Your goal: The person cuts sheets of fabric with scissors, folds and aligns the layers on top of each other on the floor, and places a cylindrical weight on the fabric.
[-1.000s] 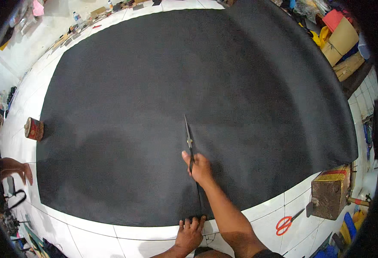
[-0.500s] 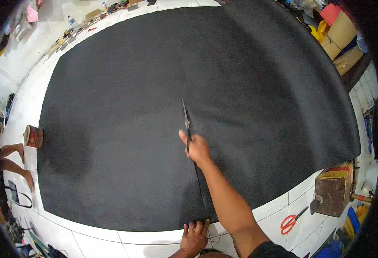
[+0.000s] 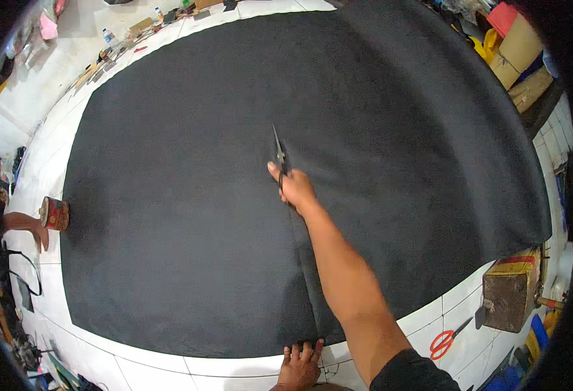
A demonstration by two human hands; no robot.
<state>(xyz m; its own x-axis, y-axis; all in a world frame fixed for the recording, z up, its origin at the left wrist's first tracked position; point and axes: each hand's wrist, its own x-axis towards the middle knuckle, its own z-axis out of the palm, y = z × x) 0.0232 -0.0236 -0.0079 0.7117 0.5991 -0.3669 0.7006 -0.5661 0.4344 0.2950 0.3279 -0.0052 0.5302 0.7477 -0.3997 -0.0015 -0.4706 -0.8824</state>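
Note:
A wide black sheet (image 3: 182,169) lies spread over the floor. My right hand (image 3: 297,189) reaches to its middle, closed round the handles of a pair of scissors (image 3: 279,148) whose blade points to the far side. Behind the scissors a cut line runs back through the sheet to the near edge. Fingers spread, my left hand (image 3: 301,371) rests at that near edge beside the start of the cut, the fingertips touching the sheet.
Red-handled scissors (image 3: 441,345) lie on the white tiles (image 3: 149,375), near a brown block (image 3: 508,300) at the right. A rusty tin (image 3: 55,214) stands at the left edge beside another person's leg (image 3: 29,225). Cardboard (image 3: 520,49) is piled at the far right.
My right hand has moved farther away with the scissors, and the cut behind it is longer. My left hand stays at the near edge. The other person's legs have shifted at the left.

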